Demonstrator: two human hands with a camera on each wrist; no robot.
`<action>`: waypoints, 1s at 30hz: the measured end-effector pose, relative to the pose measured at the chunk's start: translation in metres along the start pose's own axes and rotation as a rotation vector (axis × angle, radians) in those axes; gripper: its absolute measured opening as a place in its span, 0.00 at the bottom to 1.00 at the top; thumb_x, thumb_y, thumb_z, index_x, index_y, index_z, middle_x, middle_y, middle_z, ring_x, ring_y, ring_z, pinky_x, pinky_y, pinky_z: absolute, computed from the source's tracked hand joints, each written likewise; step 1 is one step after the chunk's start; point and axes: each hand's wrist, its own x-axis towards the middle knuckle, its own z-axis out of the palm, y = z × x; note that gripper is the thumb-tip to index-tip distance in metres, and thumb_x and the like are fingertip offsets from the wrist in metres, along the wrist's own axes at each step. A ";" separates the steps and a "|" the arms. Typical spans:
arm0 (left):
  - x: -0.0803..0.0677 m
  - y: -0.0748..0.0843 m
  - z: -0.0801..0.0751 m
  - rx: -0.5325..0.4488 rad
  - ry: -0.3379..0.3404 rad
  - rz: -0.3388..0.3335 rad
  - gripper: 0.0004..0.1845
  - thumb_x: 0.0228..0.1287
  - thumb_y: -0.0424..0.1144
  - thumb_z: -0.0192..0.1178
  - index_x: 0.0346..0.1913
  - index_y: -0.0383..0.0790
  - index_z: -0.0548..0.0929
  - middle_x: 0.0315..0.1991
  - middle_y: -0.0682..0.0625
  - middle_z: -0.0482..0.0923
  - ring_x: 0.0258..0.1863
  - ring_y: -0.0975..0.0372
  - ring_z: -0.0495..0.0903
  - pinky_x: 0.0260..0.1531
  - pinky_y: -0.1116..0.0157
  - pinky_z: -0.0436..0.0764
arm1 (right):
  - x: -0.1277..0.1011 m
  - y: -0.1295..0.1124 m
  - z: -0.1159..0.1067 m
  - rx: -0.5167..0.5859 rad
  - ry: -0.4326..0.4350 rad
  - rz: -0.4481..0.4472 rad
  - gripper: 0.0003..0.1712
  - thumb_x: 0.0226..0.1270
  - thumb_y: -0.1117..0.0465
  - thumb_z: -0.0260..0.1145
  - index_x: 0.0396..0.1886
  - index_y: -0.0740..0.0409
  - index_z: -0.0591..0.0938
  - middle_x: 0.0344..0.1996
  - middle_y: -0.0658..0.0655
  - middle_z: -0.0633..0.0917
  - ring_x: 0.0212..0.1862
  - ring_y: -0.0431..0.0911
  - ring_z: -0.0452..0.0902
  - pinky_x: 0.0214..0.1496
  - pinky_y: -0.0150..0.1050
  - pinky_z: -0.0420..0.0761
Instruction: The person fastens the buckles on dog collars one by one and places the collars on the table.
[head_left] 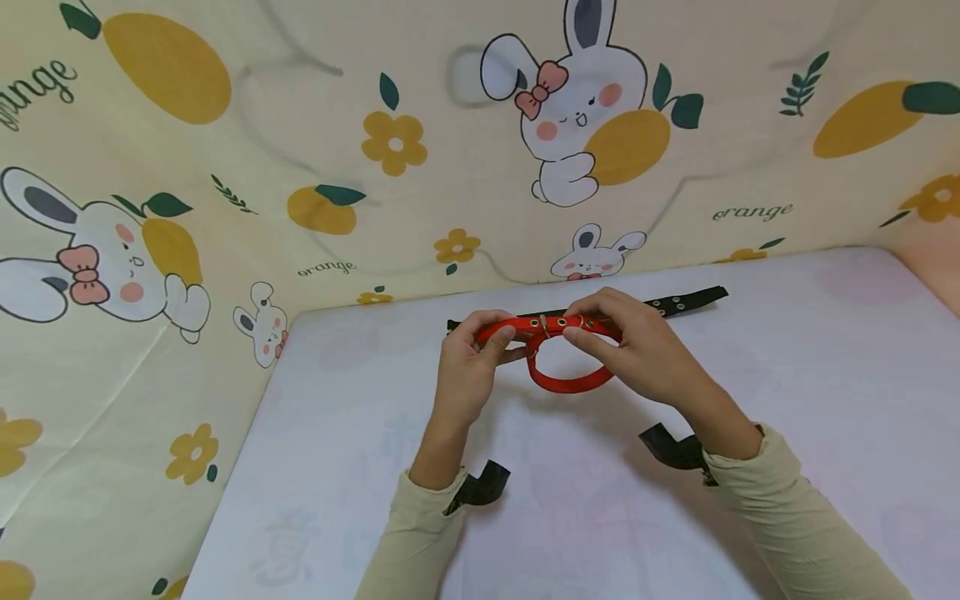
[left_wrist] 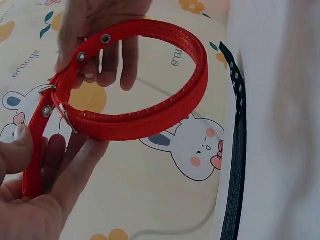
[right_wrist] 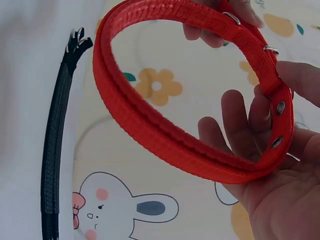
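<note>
A red collar [head_left: 564, 383] with metal eyelets and a buckle is held as a loop above the white table [head_left: 825, 375] between both hands. My left hand [head_left: 476, 350] pinches its left end, thumb on top of the strap; in the left wrist view the strap [left_wrist: 150, 120] runs across that hand's fingers [left_wrist: 75, 165]. My right hand [head_left: 615, 337] pinches the eyelet end; in the right wrist view the loop [right_wrist: 165, 135] lies over its fingers [right_wrist: 240, 125]. A black collar [head_left: 690, 298] lies flat on the table behind the hands.
Cream cloth printed with rabbits and oranges [head_left: 375, 167] hangs behind and to the left of the table. The black collar [left_wrist: 235, 155] lies along the table's far edge, also seen in the right wrist view [right_wrist: 55, 150]. Black wrist straps [head_left: 480, 487] sit at both cuffs.
</note>
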 end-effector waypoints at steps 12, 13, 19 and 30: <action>-0.001 0.002 0.000 0.139 0.004 -0.007 0.16 0.67 0.31 0.60 0.54 0.26 0.78 0.47 0.34 0.82 0.44 0.46 0.87 0.48 0.61 0.86 | 0.000 0.001 -0.001 -0.077 -0.038 -0.070 0.13 0.70 0.56 0.66 0.53 0.46 0.84 0.43 0.45 0.85 0.40 0.39 0.77 0.41 0.39 0.80; -0.001 0.003 0.000 0.149 0.006 -0.003 0.16 0.67 0.31 0.60 0.54 0.26 0.78 0.48 0.35 0.82 0.44 0.47 0.87 0.48 0.61 0.86 | 0.000 0.001 -0.001 -0.082 -0.033 -0.074 0.13 0.70 0.56 0.66 0.52 0.45 0.85 0.42 0.45 0.84 0.39 0.39 0.77 0.40 0.38 0.79; -0.001 0.003 0.003 0.121 0.034 0.029 0.15 0.66 0.30 0.61 0.54 0.28 0.78 0.48 0.35 0.81 0.44 0.50 0.85 0.46 0.61 0.87 | 0.002 0.002 0.001 -0.085 0.020 -0.099 0.10 0.65 0.57 0.72 0.46 0.46 0.87 0.40 0.45 0.84 0.40 0.37 0.79 0.41 0.34 0.79; -0.001 -0.008 0.008 0.115 0.093 0.056 0.22 0.63 0.32 0.67 0.60 0.42 0.79 0.52 0.44 0.84 0.50 0.57 0.84 0.53 0.68 0.83 | 0.003 0.002 -0.003 0.051 0.095 0.121 0.15 0.70 0.51 0.67 0.50 0.53 0.85 0.46 0.51 0.84 0.47 0.46 0.81 0.48 0.27 0.79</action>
